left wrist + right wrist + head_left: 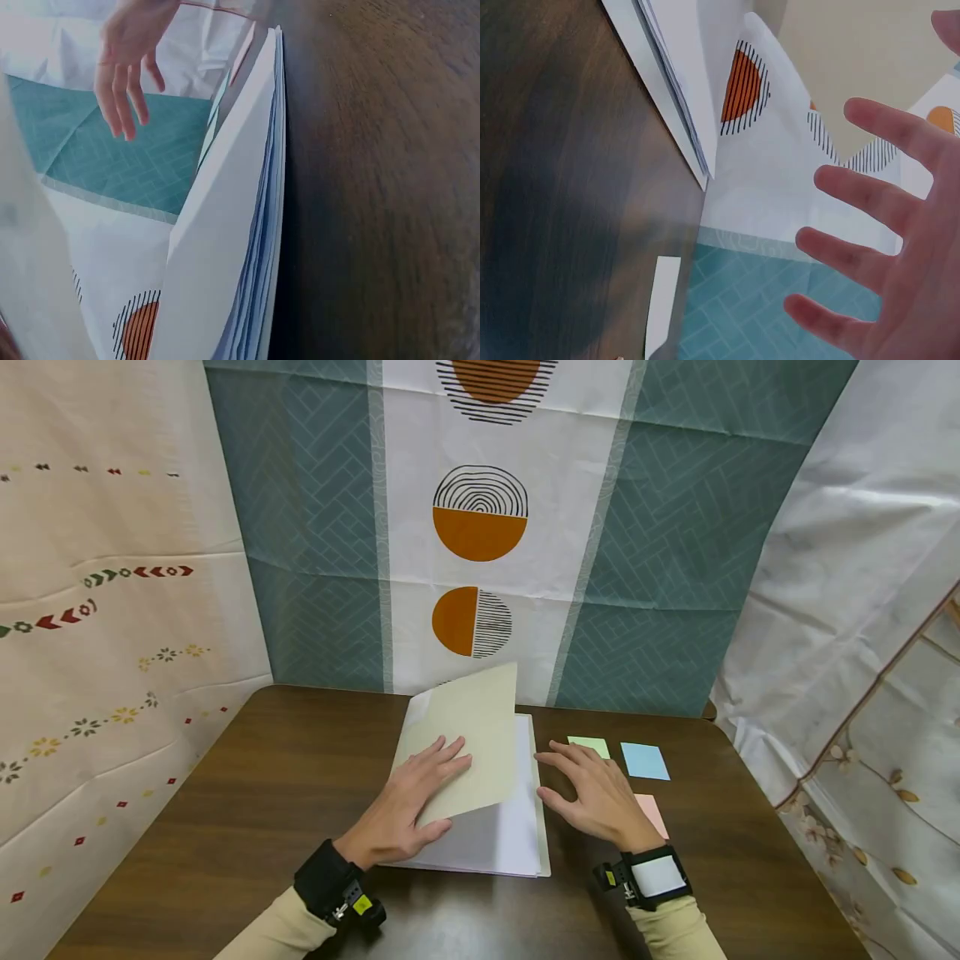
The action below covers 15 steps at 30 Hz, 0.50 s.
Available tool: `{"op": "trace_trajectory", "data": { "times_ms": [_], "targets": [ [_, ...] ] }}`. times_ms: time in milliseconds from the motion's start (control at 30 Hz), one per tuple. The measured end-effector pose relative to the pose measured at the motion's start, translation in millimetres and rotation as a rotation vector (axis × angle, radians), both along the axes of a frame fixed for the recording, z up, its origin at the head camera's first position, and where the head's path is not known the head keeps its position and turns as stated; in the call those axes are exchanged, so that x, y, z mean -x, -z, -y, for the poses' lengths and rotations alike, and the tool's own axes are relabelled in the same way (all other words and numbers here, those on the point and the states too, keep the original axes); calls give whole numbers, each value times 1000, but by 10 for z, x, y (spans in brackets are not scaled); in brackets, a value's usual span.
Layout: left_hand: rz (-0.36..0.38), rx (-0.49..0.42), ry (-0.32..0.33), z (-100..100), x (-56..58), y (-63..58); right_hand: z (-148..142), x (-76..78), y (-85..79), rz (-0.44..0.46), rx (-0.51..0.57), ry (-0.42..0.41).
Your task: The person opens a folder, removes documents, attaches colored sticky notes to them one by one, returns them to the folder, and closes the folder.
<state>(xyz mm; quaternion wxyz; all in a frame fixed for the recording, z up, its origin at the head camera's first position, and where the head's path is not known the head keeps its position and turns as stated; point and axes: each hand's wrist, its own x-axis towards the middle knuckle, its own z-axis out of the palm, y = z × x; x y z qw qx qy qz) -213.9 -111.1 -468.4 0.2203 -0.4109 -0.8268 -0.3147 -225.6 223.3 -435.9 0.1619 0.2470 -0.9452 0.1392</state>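
Note:
A cream paper folder (476, 718) lies on the table with its front cover lifted and leaning up to the left. White sheets (491, 843) lie inside it, their stacked edges fanned slightly apart in the left wrist view. My left hand (408, 806) rests flat against the outside of the raised cover, fingers spread and thumb low near the sheets. Just right of the folder, my right hand (596, 789) hovers with fingers apart and nothing in it. Its spread fingers (874, 195) also show in the right wrist view, away from the sheet edges.
Green (590, 744), blue (645, 761) and pink (651, 812) sticky notes lie on the brown table (247, 810), right of the folder; the right hand partly covers the green and pink ones. Patterned cloth (480, 552) hangs behind the table and along both sides.

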Motion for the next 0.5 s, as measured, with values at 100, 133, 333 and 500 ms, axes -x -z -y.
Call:
{"op": "trace_trajectory", "data": {
  "times_ms": [100, 133, 333, 500],
  "targets": [
    [-56, -82, 21, 26, 36, 3, 21, -4, 4, 2, 0, -3],
    [-69, -106, 23, 35, 45, 2, 29, -4, 8, 4, -2, -4],
    [-69, -190, -22, 58, 38, -10, 64, -5, 40, 26, -21, 0],
    [-122, -270, -20, 59, 18, -26, 87, -21, 74, 45, -33, -2]
  ]
}}
